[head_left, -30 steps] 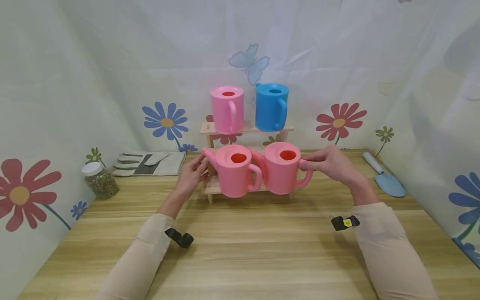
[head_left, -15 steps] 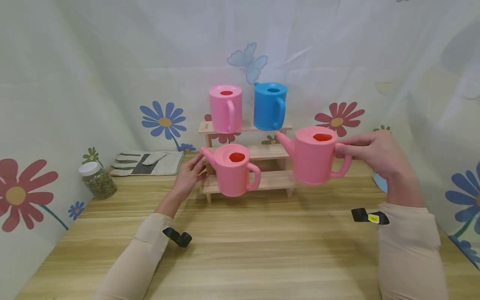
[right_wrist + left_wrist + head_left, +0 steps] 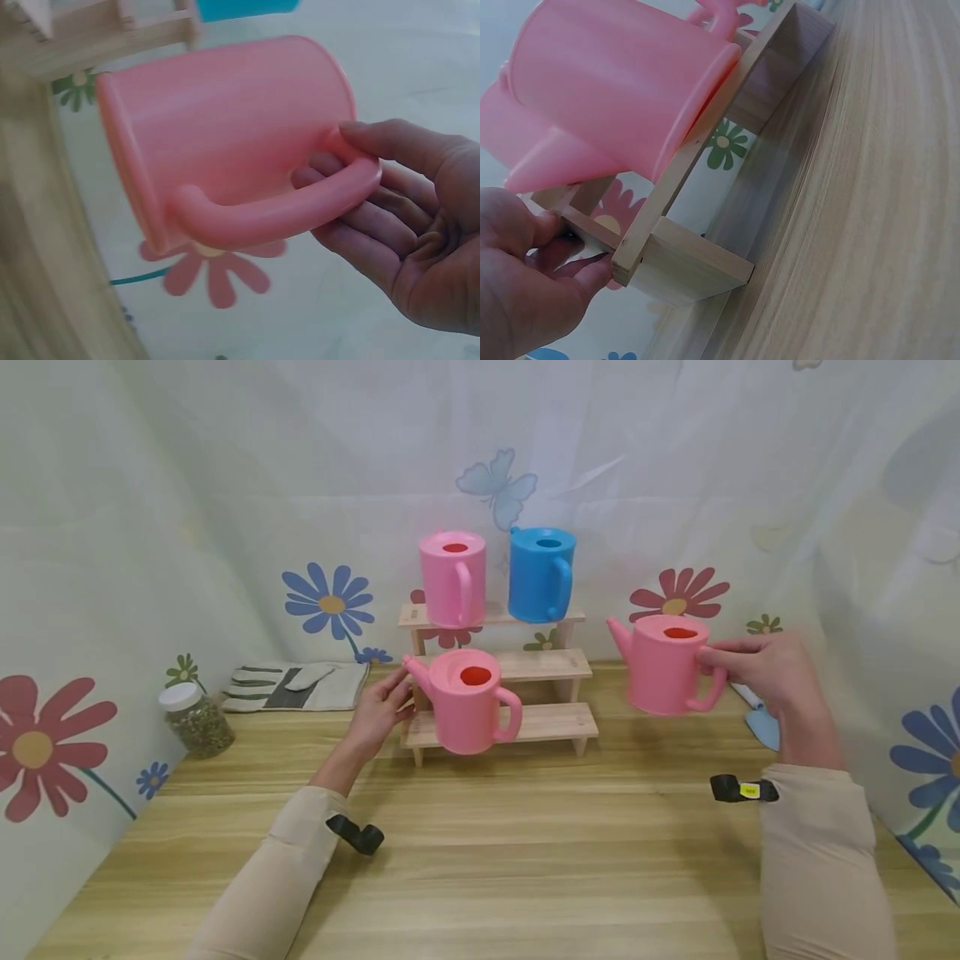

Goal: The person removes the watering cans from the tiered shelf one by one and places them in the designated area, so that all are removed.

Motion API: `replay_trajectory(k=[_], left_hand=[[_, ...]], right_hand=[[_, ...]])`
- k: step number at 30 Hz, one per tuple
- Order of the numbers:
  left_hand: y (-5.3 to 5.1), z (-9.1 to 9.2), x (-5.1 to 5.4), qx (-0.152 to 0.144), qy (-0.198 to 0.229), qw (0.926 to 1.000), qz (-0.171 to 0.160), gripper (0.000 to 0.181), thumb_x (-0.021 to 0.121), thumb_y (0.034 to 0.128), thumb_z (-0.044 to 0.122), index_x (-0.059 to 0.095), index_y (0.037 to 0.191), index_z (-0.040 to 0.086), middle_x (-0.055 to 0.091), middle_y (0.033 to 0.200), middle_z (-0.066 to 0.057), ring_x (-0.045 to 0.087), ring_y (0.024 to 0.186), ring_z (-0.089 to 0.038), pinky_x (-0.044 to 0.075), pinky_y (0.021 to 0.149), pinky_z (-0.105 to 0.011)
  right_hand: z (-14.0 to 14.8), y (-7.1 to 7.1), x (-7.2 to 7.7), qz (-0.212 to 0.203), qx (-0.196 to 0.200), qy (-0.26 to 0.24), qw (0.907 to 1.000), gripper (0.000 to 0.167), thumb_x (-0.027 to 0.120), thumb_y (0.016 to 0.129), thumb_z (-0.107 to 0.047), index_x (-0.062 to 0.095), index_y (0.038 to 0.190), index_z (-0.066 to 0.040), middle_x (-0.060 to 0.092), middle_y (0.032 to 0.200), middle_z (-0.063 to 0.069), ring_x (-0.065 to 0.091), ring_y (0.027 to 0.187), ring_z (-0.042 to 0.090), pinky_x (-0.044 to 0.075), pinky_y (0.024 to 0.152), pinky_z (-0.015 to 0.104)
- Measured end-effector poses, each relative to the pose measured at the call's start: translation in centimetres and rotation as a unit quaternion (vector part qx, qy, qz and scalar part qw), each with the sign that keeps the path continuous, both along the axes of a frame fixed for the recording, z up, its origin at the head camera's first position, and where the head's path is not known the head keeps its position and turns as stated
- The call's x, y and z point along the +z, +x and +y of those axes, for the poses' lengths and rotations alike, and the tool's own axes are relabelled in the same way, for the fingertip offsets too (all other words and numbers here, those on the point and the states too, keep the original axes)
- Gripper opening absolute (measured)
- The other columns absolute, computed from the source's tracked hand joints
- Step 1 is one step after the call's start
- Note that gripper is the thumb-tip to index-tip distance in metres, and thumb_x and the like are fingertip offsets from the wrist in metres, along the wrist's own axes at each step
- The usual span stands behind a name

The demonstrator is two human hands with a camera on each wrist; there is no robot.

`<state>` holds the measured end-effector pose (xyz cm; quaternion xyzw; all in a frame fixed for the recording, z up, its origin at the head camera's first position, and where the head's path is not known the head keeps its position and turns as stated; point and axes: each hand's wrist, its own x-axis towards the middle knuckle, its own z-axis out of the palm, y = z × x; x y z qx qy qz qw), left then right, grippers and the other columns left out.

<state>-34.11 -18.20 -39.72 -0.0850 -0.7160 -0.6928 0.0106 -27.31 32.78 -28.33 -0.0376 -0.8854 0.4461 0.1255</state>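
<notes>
My right hand (image 3: 765, 667) grips the handle of a pink watering can (image 3: 667, 664), held in the air right of the stepped wooden shelf (image 3: 558, 720). Its spout points left; in the right wrist view my fingers curl round the handle (image 3: 277, 214). At the shelf's left end my left hand (image 3: 381, 710) pinches the wooden side piece (image 3: 592, 231) between thumb and fingers. Another pink watering can (image 3: 465, 706) stands on the lowest step, spout to the left, close to that hand. The top step bears a lighter pink watering can (image 3: 453, 581) and a blue one (image 3: 542, 575), handles facing me.
On the wooden table (image 3: 510, 860), a pair of work gloves (image 3: 300, 687) lies at the back left, beside a white-lidded jar (image 3: 197, 722). A blue trowel (image 3: 762, 725) lies at the right, partly hidden by my right hand. A flowered curtain (image 3: 360, 460) surrounds the table.
My right hand has carried its pink watering can off to the right, away from the shelf, uncovering the lower steps. My left hand and the other cans have stayed in place.
</notes>
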Motion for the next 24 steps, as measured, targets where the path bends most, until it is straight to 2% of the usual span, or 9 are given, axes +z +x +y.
replay_trajectory(k=[2, 6, 9, 13, 16, 24], left_hand=[[0.0, 0.0, 0.0, 0.000, 0.001, 1.0000, 0.001, 0.047, 0.038, 0.1098, 0.014, 0.034, 0.156, 0.012, 0.034, 0.157, -0.018, 0.040, 0.139, -0.036, 0.044, 0.107, -0.048], [0.0, 0.0, 0.0, 0.000, 0.003, 1.0000, 0.003, 0.047, 0.038, 0.1097, 0.014, 0.034, 0.156, 0.012, 0.034, 0.157, -0.018, 0.039, 0.139, -0.036, 0.043, 0.107, -0.048], [0.1, 0.0, 0.0, -0.002, 0.004, 1.0000, 0.003, 0.047, 0.038, 0.1097, 0.013, 0.034, 0.156, 0.012, 0.034, 0.157, -0.018, 0.039, 0.139, -0.035, 0.043, 0.108, -0.048], [0.1, 0.0, 0.0, -0.002, 0.004, 1.0000, -0.002, 0.047, 0.038, 0.1097, 0.013, 0.034, 0.157, 0.013, 0.034, 0.157, -0.017, 0.040, 0.139, -0.035, 0.043, 0.107, -0.048], [0.2, 0.0, 0.0, -0.003, 0.002, 1.0000, -0.002, 0.047, 0.038, 0.1096, 0.014, 0.034, 0.157, 0.013, 0.034, 0.157, -0.017, 0.040, 0.139, -0.035, 0.044, 0.107, -0.047], [0.2, 0.0, 0.1, 0.001, 0.001, 1.0000, 0.003, 0.047, 0.040, 0.1094, 0.015, 0.036, 0.156, 0.014, 0.037, 0.155, -0.018, 0.041, 0.138, -0.035, 0.044, 0.106, -0.047]], right_hand=[[-0.5, -0.9, -0.9, -0.004, -0.013, 0.001, 0.9999, 0.072, 0.078, 0.081, -0.056, 0.069, 0.124, 0.001, 0.075, 0.091, -0.003, 0.064, 0.088, 0.017, 0.055, 0.075, 0.025], [-2.1, -2.7, -2.9, -0.015, -0.026, -0.010, 0.9995, 0.069, 0.074, 0.085, -0.056, 0.068, 0.128, -0.002, 0.071, 0.114, 0.015, 0.062, 0.102, 0.030, 0.051, 0.085, 0.037], [-3.5, -4.2, -4.4, -0.012, -0.033, -0.037, 0.9987, 0.066, 0.073, 0.088, -0.051, 0.066, 0.130, -0.001, 0.067, 0.122, 0.021, 0.064, 0.106, 0.033, 0.051, 0.093, 0.041], [-4.6, -5.4, -6.4, -0.002, -0.032, -0.075, 0.9967, 0.061, 0.073, 0.090, -0.046, 0.066, 0.130, -0.001, 0.067, 0.122, 0.022, 0.066, 0.109, 0.034, 0.050, 0.103, 0.045], [-5.1, -6.1, -7.2, 0.000, -0.032, -0.094, 0.9951, 0.059, 0.074, 0.090, -0.043, 0.065, 0.131, -0.001, 0.068, 0.122, 0.021, 0.066, 0.111, 0.034, 0.047, 0.106, 0.047], [-6.2, -7.4, -8.7, 0.010, -0.018, -0.114, 0.9932, 0.053, 0.073, 0.092, -0.037, 0.066, 0.131, -0.002, 0.069, 0.120, 0.020, 0.067, 0.111, 0.031, 0.050, 0.103, 0.043]])
